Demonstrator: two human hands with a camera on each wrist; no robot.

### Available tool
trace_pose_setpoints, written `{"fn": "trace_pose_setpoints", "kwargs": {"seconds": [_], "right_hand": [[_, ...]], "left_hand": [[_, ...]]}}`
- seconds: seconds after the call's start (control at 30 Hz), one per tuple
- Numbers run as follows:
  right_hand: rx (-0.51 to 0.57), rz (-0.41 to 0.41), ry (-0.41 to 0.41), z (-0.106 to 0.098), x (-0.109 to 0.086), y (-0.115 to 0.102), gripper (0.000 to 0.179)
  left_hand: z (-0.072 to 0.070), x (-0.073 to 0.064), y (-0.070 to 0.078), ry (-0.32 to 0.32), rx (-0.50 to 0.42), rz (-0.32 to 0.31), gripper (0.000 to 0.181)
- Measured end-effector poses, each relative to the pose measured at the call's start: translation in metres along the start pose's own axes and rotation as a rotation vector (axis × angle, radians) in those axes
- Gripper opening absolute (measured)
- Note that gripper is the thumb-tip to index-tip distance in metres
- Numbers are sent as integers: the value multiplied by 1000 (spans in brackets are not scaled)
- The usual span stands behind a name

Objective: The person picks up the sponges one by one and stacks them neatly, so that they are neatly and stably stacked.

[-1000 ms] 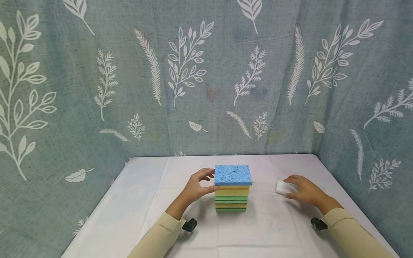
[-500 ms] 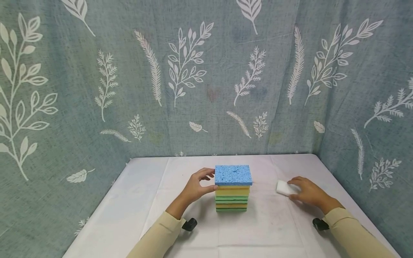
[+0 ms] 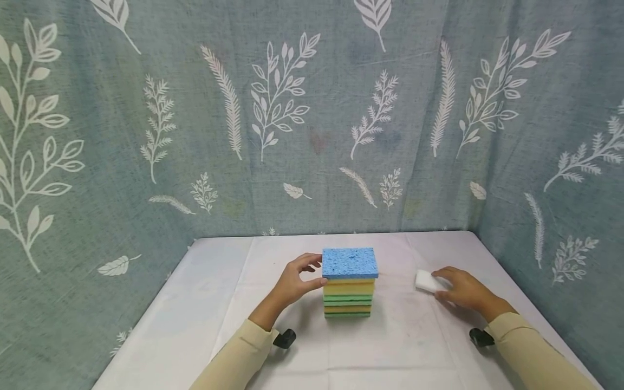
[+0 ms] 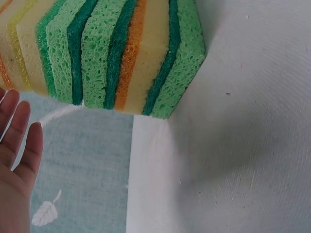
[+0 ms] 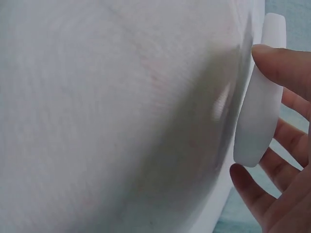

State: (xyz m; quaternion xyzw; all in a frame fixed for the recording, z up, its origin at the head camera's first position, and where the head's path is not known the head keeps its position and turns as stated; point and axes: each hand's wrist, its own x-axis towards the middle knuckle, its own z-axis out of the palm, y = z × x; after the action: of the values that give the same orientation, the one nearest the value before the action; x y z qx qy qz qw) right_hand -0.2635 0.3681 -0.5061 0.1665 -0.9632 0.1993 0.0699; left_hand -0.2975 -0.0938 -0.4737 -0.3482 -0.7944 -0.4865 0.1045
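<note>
A stack of sponges [image 3: 348, 297] stands on the table, its green, yellow and orange layers topped by a blue sponge [image 3: 350, 263]. My left hand [image 3: 294, 281] is at the stack's upper left side, the thumb reaching its near corner. In the left wrist view, relaxed fingers [image 4: 18, 126] lie beside the layered sponges [image 4: 112, 58]; whether they touch is unclear. Well to the right, my right hand [image 3: 465, 290] holds a small white block [image 3: 426, 281] with rounded edges. The right wrist view shows its thumb on one side of the white block [image 5: 260, 107] and fingers on the other.
A white cloth covers the table [image 3: 390, 346]. Behind it and along both sides hangs a blue-green curtain [image 3: 312, 119] with white leaf prints. Black wrist cameras are on the left wrist [image 3: 285, 339] and right wrist [image 3: 481, 337].
The right hand's thumb and fingers have shifted slightly rightward along the white block, which stays in nearly the same place. The left hand and the sponge stack have not visibly moved.
</note>
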Motion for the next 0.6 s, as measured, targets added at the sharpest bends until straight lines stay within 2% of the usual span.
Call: {"fn": "trace_pose_setpoints", "kwargs": {"seconds": [0.13,0.33,0.5,0.6], "right_hand": [[-1,13,-7,-4,2,-5,50],[-19,-23,-14,-8,5,-12,53],[-58,-82,-21,-18,8,-22,52],[-69,-112,-13,-26,10,-30,51]], "left_hand": [[-1,-1,2,0,13,-6,56],[1,-1,5,0,1,-43,55],[-2,-2,24,16,-43,-14,54],[-3,-2,28,11,-43,-3,55]]}}
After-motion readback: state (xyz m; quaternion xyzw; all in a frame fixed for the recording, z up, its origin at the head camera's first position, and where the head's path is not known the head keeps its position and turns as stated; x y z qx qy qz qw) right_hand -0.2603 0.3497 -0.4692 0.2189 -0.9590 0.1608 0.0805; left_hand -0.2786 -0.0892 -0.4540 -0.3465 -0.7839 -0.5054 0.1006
